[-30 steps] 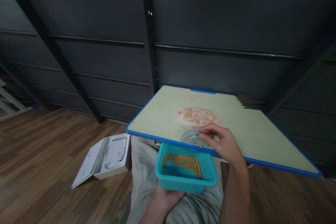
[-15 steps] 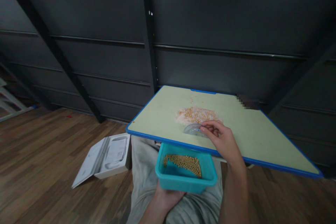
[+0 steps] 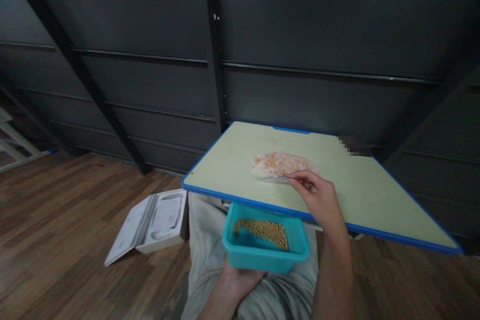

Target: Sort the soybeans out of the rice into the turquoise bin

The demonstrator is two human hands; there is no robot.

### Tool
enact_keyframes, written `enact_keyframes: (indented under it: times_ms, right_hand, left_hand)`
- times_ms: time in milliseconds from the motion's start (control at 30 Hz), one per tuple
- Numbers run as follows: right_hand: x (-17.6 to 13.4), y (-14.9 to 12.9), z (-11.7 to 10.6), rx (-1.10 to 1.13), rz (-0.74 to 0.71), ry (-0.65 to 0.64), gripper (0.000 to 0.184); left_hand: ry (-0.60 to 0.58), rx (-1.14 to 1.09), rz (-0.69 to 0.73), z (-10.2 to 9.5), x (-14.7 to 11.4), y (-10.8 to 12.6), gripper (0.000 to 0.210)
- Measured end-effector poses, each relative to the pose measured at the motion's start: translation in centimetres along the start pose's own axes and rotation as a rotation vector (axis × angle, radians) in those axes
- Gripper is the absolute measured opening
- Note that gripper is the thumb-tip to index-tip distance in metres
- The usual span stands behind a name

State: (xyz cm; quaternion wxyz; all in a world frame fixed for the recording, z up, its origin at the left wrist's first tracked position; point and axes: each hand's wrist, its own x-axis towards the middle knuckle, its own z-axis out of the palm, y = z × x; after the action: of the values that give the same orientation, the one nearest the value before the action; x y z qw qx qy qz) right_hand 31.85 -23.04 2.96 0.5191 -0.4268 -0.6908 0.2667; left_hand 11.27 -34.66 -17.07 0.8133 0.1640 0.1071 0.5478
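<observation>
My right hand [image 3: 316, 195] pinches a clear plastic protractor [image 3: 276, 179], tilted nearly edge-on at the near side of a pile of white grains and yellow-orange kernels [image 3: 281, 162]. The pile lies on a pale green tabletop [image 3: 360, 185] with a blue rim. Below the table's front edge, my left hand [image 3: 242, 280] supports a turquoise plastic tub [image 3: 266, 259] from underneath; its fingers are mostly hidden by the tub. Inside the tub lie many round, tan-green beans [image 3: 264, 231], heaped toward the far side and right.
A white box [image 3: 161, 245] with its lid folded out rests on the wooden floor at the left. Dark wall panels [image 3: 318, 25] stand behind the table. A few loose kernels [image 3: 275, 142] lie beyond the pile. Pale legs of furniture [image 3: 18, 145] show at far left.
The protractor has tipped from showing its flat face to nearly edge-on, close to the pile. My left hand and the tub have stayed almost still.
</observation>
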Motion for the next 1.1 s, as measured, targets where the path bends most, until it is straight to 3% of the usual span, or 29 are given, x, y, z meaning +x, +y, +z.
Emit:
enact_keyframes:
  times_ms: [200, 400, 767, 1100]
  right_hand:
    - [0.0, 0.0, 0.0, 0.012, 0.009, 0.057, 0.020]
    - [0.1, 0.1, 0.2, 0.042, 0.028, 0.152, 0.021]
    - [0.0, 0.8, 0.0, 0.003, 0.041, 0.174, 0.025]
    - [0.0, 0.5, 0.1, 0.016, 0.053, 0.146, 0.023]
  left_hand:
    - [0.043, 0.038, -0.029, 0.8, 0.1, 0.5, 0.037]
    - [-0.032, -0.022, -0.007, 1.4, 0.2, 0.4, 0.042]
    - [-0.050, -0.021, -0.011, 0.4, 0.1, 0.1, 0.046]
    - [-0.070, -0.034, -0.010, 0.7, -0.1, 0.1, 0.046]
